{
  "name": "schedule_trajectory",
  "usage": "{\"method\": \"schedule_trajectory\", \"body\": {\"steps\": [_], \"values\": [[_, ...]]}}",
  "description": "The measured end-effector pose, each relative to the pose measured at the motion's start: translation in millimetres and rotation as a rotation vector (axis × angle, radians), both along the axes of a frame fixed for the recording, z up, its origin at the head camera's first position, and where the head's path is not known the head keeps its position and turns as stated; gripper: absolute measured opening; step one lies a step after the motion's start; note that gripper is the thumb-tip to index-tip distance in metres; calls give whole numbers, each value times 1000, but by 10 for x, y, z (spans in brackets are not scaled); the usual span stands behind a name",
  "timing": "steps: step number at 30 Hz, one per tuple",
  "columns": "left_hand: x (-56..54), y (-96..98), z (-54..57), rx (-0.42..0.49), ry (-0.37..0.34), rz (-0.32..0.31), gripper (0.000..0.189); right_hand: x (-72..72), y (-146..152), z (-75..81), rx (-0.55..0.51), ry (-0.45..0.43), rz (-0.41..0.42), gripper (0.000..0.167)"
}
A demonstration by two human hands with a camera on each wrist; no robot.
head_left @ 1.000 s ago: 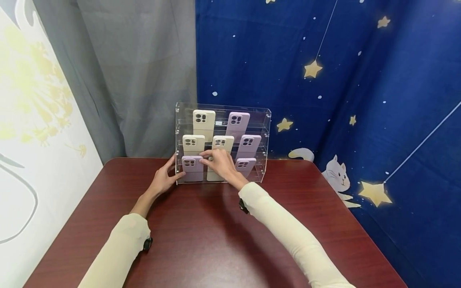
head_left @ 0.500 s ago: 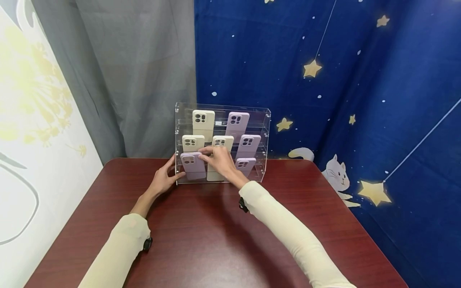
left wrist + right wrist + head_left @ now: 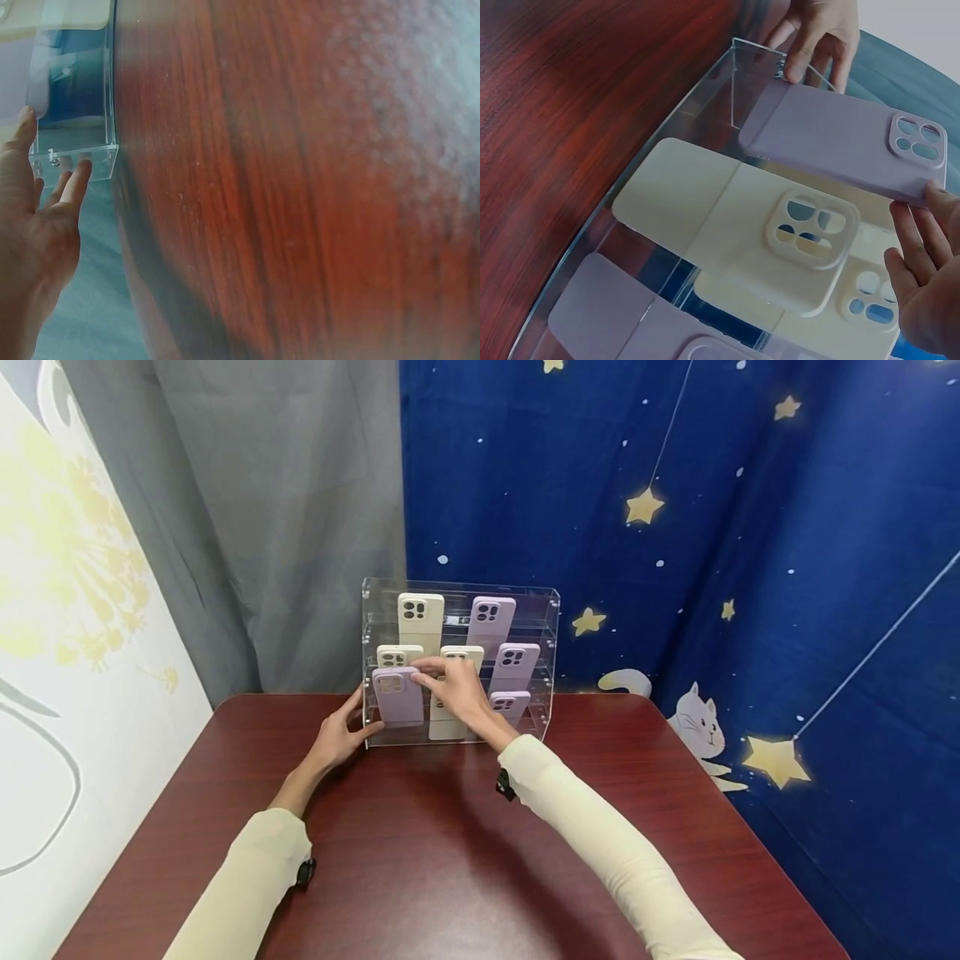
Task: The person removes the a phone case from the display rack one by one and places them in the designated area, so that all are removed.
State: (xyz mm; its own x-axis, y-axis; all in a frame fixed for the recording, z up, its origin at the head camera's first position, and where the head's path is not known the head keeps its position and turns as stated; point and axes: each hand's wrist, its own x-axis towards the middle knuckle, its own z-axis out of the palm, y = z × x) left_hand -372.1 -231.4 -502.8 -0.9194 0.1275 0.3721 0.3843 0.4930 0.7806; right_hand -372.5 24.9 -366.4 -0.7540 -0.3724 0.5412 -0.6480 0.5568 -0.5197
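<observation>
My right hand (image 3: pixel 457 687) pinches the upper right corner of a lilac phone case (image 3: pixel 398 697) between thumb and fingers, as the right wrist view also shows with the lilac case's back (image 3: pixel 821 127). The case leans in the lowest tier of a clear acrylic display stand (image 3: pixel 536 603), its lower end still behind the front lip. My left hand (image 3: pixel 337 735) holds the stand's left side, thumb at the front and fingers on the outside; the left wrist view shows these left-hand fingers (image 3: pixel 76 184) against the clear panel. A cream case (image 3: pixel 757 217) sits beside the lilac one.
Other cream cases (image 3: pixel 421 614) and lilac cases (image 3: pixel 516 662) stand in the tiers behind and to the right. The stand rests at the back of a red-brown table (image 3: pixel 420 860). Grey curtain (image 3: pixel 300 527) and blue star-patterned curtain (image 3: pixel 525 510) hang behind.
The lilac case at the lower left has risen in its slot and its top has tilted left, pulled up by my right hand. My left hand has kept its place on the stand.
</observation>
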Motion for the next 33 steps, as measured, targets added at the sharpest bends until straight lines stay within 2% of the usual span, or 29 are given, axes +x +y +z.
{"method": "schedule_trajectory", "body": {"steps": [8,15,21,25,33], "values": [[1,-6,-5,8,-3,-11,94,19,10,85,-87,1,22,23],[-1,-18,-12,4,12,-15,94,62,16,171,-152,-36,43,26],[11,-14,-9,23,36,-19,93,108,26,226,-142,-16,29,26],[21,-11,-4,44,48,-39,91,138,36,239,-175,-46,56,25],[27,-3,20,46,13,-34,92,210,74,218,-178,-66,77,24]]}}
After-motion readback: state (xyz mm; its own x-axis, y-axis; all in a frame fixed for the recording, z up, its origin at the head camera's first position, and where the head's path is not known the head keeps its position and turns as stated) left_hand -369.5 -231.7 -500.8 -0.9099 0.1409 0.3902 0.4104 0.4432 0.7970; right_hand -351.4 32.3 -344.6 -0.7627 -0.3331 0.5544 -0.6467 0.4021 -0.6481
